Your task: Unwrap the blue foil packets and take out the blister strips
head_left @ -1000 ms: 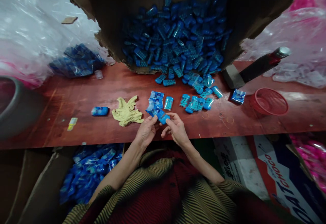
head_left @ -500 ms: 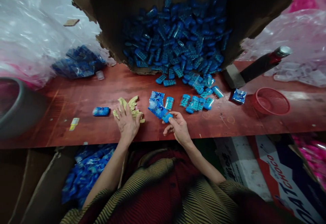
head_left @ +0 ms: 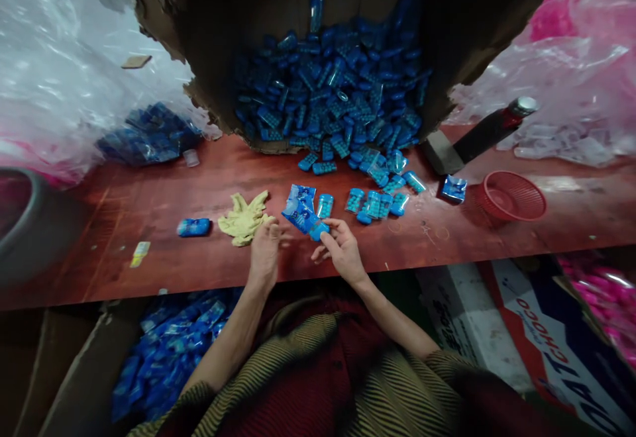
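My right hand [head_left: 342, 251] pinches a small blue container with a clear blue wrapper [head_left: 305, 218] just above the red tabletop [head_left: 163, 192]. My left hand [head_left: 264, 251] lies on the table between that wrapper and a crumpled yellow cloth [head_left: 243, 218]; its fingers are partly blurred and seem to rest flat. Several more blue containers [head_left: 375, 202] lie loose just beyond my hands. A torn cardboard box [head_left: 209, 33] behind them spills a big pile of the same blue containers [head_left: 338, 86].
A single blue container [head_left: 193, 226] lies left of the cloth. A red mesh basket [head_left: 509, 195] and a dark tool with a red-and-silver end [head_left: 484, 132] sit at the right. A box of bagged blue pieces [head_left: 173, 344] stands below the table edge. Plastic bags flank the box.
My left hand let go of the wrapper, reached left onto the yellow cloth, and has now come back toward the wrapped container. My right hand kept hold of it throughout.
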`<act>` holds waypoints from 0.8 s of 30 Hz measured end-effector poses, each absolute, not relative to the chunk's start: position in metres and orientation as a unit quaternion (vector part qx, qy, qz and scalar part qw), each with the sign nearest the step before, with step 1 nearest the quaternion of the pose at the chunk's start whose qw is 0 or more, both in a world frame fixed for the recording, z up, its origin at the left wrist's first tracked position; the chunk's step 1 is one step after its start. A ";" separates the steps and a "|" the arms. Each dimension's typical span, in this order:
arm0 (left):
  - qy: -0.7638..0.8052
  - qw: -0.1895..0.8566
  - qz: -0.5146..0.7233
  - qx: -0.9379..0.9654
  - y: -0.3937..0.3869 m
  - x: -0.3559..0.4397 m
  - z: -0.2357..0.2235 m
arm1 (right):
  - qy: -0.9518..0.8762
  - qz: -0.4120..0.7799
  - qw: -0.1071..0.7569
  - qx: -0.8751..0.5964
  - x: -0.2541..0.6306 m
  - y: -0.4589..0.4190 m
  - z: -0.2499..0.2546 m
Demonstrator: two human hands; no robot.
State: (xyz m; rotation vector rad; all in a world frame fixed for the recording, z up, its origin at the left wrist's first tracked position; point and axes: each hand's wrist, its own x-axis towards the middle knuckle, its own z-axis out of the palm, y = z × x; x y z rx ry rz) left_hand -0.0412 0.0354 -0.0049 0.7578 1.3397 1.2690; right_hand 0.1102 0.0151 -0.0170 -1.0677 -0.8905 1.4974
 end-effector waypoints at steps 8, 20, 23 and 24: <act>0.496 0.709 0.482 0.133 0.035 -0.016 0.011 | -0.528 0.529 0.478 -0.461 0.102 -0.002 -0.025; 0.378 0.786 0.459 0.169 0.028 -0.028 0.009 | -0.374 0.679 0.505 -0.379 0.112 0.008 -0.016; 0.381 0.787 0.444 0.194 0.027 -0.032 0.007 | -0.361 0.708 0.493 -0.355 0.114 0.009 -0.013; 0.384 0.787 0.440 0.200 0.026 -0.033 0.007 | -0.357 0.716 0.489 -0.349 0.115 0.009 -0.012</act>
